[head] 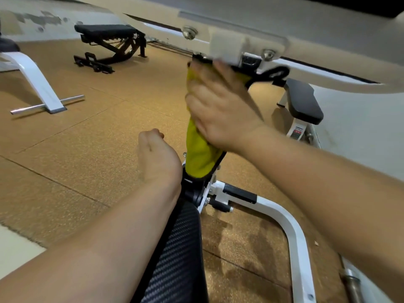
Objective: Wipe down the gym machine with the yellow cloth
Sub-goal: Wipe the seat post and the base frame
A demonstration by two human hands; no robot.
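Cloth lengthwise near-vertical on machine, right hand around it.

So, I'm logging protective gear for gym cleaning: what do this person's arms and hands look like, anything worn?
The left forearm and right forearm are bare, no sleeves in view. The left hand and right hand are ungloved, with no watch, ring or bracelet visible.
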